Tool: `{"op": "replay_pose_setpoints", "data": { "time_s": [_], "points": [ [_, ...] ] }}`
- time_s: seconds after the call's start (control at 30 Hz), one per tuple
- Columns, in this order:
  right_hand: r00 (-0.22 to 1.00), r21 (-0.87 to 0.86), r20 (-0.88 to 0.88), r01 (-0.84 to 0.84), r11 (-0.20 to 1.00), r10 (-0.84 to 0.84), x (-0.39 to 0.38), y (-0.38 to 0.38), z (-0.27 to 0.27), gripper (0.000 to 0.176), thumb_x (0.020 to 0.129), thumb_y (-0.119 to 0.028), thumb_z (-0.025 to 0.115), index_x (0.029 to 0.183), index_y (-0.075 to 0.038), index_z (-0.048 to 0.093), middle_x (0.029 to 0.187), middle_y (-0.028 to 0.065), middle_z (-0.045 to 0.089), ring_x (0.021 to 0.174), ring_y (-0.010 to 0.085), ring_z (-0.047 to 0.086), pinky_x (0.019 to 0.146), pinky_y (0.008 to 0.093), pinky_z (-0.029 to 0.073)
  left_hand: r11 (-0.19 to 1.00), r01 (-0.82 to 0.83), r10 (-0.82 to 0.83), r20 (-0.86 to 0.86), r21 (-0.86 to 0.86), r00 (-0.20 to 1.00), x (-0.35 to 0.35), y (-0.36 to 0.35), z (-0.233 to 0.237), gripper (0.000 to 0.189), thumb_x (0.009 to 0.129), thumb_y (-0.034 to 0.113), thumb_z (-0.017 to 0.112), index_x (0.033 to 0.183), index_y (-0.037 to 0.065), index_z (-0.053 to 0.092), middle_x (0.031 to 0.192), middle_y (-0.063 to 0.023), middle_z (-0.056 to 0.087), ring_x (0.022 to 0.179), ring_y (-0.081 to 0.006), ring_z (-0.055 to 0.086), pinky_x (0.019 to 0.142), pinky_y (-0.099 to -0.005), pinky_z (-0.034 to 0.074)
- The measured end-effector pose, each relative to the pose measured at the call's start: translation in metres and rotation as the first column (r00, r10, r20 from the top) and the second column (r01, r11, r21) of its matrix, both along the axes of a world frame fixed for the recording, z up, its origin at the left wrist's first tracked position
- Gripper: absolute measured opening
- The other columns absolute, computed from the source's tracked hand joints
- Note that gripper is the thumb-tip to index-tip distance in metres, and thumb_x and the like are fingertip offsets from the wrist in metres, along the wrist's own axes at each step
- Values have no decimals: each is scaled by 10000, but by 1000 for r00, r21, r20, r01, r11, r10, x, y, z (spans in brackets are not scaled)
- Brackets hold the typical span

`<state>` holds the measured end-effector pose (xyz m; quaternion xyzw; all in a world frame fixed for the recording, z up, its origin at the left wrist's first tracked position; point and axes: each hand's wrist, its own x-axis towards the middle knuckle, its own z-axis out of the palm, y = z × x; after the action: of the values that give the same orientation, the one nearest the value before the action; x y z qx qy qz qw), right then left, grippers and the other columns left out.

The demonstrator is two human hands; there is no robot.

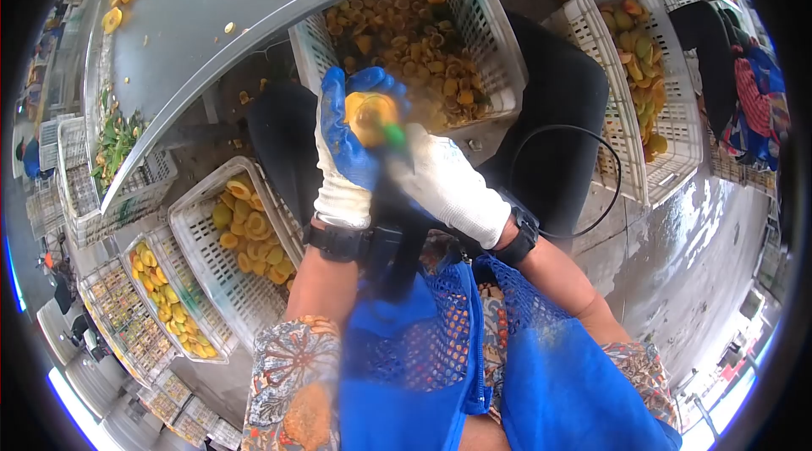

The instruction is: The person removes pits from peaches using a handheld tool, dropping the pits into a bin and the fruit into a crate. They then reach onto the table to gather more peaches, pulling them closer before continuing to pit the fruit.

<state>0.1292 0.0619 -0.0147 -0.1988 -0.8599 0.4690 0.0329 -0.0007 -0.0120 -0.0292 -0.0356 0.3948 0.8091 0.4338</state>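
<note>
fruit half (pixel 364 111), yellow, sits in the left hand (pixel 340 138), whose blue-coated fingers curl round its edge. the right hand (pixel 457 184), white-gloved, grasps a blurred green tool (pixel 395 135) close against the fruit; i cannot tell where its tip meets the flesh. beyond the hands, between dark-clad knees, a white crate (pixel 489 24) has its rim well above the fruit pieces (pixel 414 45) inside. the metal table (pixel 211 2) curves its edge across the far left, apart from the gloves. a strip of floor (pixel 588 201) separates the right knee from another crate (pixel 602 96), and a black cable (pixel 619 172) loops across this gap.
</note>
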Motion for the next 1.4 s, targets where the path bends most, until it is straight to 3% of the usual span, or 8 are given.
{"op": "replay_pose_setpoints", "data": {
  "time_s": [0.37, 0.53, 0.63, 0.83, 0.93, 1.03, 1.23, 1.4],
  "points": [
    [996, -279, 87, 28, 960, -4, 8, -7, -12, 285, 903, -225, 578, 923, 57, 537, 724, 242, 626, 673, 382, 642, 619, 469, 492, 964, -5, -98, -371, -267, 923, 8, -6, -29, 485, 995, 461, 505, 1040, -2, 642, 925, -127, 682, 873, -287, 684, 790, -408, 573],
    [959, -677, 260, 96, 730, 115, 8, 7, 18, 281, 941, -265, 575, 879, 9, 568, 671, 107, 599, 539, 186, 581, 523, 358, 470, 959, 100, -176, -283, -265, 943, 2, -6, -28, 492, 996, 451, 512, 1000, -22, 644, 872, -142, 683, 795, -277, 685, 730, -395, 578],
    [973, -924, 208, 160, 348, 104, 14, 11, 16, 265, 968, -296, 574, 878, -47, 563, 653, 25, 542, 473, 109, 502, 441, 276, 414, 934, 119, -191, -191, -336, 963, 2, -3, -22, 512, 996, 466, 506, 1013, -26, 645, 878, -144, 685, 795, -281, 684, 746, -402, 580],
    [988, -988, 151, 152, 21, -34, 11, 2, 16, 202, 988, -309, 587, 1001, -113, 539, 655, -54, 464, 465, 35, 409, 411, 212, 330, 994, -31, 15, -151, -103, 988, 11, 9, -24, 562, 997, 506, 488, 1053, -33, 636, 916, -156, 681, 871, -281, 676, 826, -417, 570],
    [981, -981, 192, 192, 28, -4, 11, 4, 14, 195, 984, -289, 584, 1026, -107, 531, 658, -51, 461, 466, 36, 407, 416, 213, 338, 989, -52, 23, -204, -138, 979, 15, 9, -24, 558, 1006, 498, 475, 1061, -35, 629, 940, -164, 677, 895, -275, 672, 832, -416, 568],
    [982, -871, 181, 138, 472, 47, 10, 3, 14, 297, 978, -347, 568, 868, -72, 549, 666, -17, 492, 453, 59, 440, 416, 229, 374, 967, -6, -73, -298, -256, 952, 13, 3, -21, 560, 997, 506, 491, 1011, -32, 646, 872, -144, 681, 795, -258, 678, 770, -394, 576],
    [967, -971, 169, 197, -137, 191, 22, 22, 19, 329, 1012, -348, 542, 1006, -19, 567, 620, -81, 414, 438, 12, 374, 415, 184, 290, 830, 384, -528, -348, -405, 775, -7, 1, 0, 507, 1017, 428, 485, 892, -31, 660, 769, -120, 671, 675, -212, 656, 658, -316, 543],
    [995, -773, 44, 92, -628, 92, 23, 13, 2, 347, 1039, -339, 474, 971, -18, 589, 579, -87, 422, 387, 24, 364, 389, 203, 327, 802, 455, -587, -371, -386, 720, -11, 11, 13, 487, 1016, 418, 491, 881, -22, 650, 760, -116, 662, 642, -211, 646, 631, -315, 536]
  ]
}}
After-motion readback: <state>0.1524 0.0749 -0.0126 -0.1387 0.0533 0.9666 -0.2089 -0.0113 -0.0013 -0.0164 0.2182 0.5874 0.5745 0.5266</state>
